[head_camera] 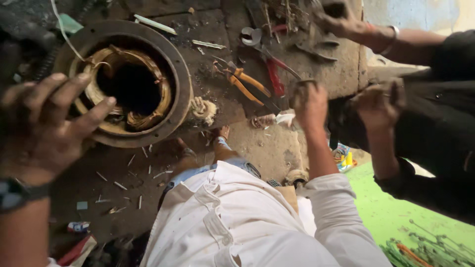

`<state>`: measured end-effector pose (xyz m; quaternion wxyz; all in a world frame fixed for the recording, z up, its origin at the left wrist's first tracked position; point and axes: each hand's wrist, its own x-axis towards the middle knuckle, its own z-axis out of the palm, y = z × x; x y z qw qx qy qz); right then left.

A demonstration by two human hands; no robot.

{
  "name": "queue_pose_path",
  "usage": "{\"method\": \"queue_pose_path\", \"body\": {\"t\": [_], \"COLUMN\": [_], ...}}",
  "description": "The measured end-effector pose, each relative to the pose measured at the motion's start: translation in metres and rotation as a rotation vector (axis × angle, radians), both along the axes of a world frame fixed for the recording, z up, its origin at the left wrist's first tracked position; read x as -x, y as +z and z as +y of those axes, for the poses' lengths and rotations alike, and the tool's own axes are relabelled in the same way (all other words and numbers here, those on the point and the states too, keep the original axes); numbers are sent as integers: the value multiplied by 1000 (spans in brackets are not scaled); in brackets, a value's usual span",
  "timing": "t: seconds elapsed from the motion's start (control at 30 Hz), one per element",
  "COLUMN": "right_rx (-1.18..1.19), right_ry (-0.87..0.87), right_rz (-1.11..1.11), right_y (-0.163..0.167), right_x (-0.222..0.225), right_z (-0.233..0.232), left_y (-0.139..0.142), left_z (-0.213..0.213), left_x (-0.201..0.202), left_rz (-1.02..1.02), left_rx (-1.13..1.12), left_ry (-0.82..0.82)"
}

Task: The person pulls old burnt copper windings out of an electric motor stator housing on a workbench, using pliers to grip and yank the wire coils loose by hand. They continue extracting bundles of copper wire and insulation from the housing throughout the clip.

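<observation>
My left hand [42,123] is spread loose, fingers resting against the rim of the round motor housing [126,81] with its copper windings, gripping nothing. My right hand [309,104] is clenched around a small grimy part [301,86] just beside the orange pliers [247,84] and red pliers [273,74] on the dirty workbench [217,29]. Another person's hand [381,101] sits close to it.

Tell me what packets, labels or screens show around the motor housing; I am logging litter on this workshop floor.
Small packet: on the floor at lower left, below the left hand; flat and crumpled, white with red and blue.
Red and cream wrapper or carton: at the bottom left edge; partly cut off, kind unclear.
No signs or screens are in view.
</observation>
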<state>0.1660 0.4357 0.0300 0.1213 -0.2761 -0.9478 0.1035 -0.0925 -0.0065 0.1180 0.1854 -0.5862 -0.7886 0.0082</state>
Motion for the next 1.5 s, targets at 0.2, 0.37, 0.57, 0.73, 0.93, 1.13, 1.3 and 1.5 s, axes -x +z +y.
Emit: {"method": "queue_pose_path", "body": {"t": [0.2,0.37,0.57,0.73,0.93,1.13,1.3,1.5], "right_rx": [-330,-189,-212,-261,-255,620,1038,1570], "right_ry": [185,72,48,128,76,-90,-86,-1], "right_rz": [45,-135,-200,-143,75,378,531,831], "right_y": [-4,4,38,43,54,60,53,57], "right_x": [33,53,57,45,11,-32,-62,-69], "right_z": [50,42,21,24,37,18,0,-45], "left_y": [14,-3,-11,-25,-35,-16,-12,-11], "left_z": [18,76,114,97,87,42,11,4], "left_x": [-67,-103,-111,-105,-102,-89,-62,-62], "left_rz": [-443,-507,-366,-230,-98,-260,-368,-429], "left_rx": [-156,-232,-266,-485,-458,-457,-388,-425], "left_ry": [157,423,653,450,374,86,-108,-121]}}
